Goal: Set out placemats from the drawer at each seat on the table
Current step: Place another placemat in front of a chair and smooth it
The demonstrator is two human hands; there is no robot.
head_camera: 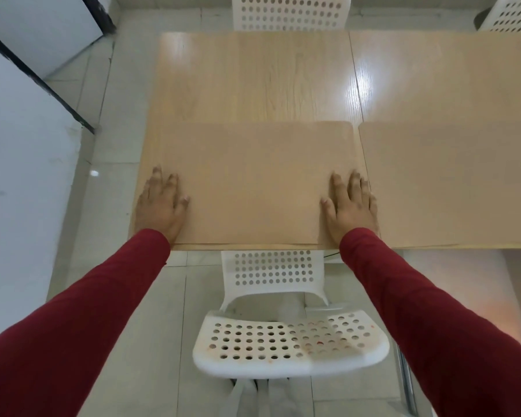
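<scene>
Two hands lie flat on one tan placemat [247,182] at the near edge of the tabletop [253,76]. The left hand [160,206] presses its near left corner, the right hand [351,206] its near right corner; the fingers of both are spread wide and hold nothing. A second placemat [451,182] lies just beside it on the right. A white chair [289,341] stands below the near edge.

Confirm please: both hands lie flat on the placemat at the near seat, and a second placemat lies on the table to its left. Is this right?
Not quite. The head view shows the second placemat to the right of the near one, not the left. The rest holds: the left hand and right hand lie flat on the near placemat, above the white chair.
</scene>
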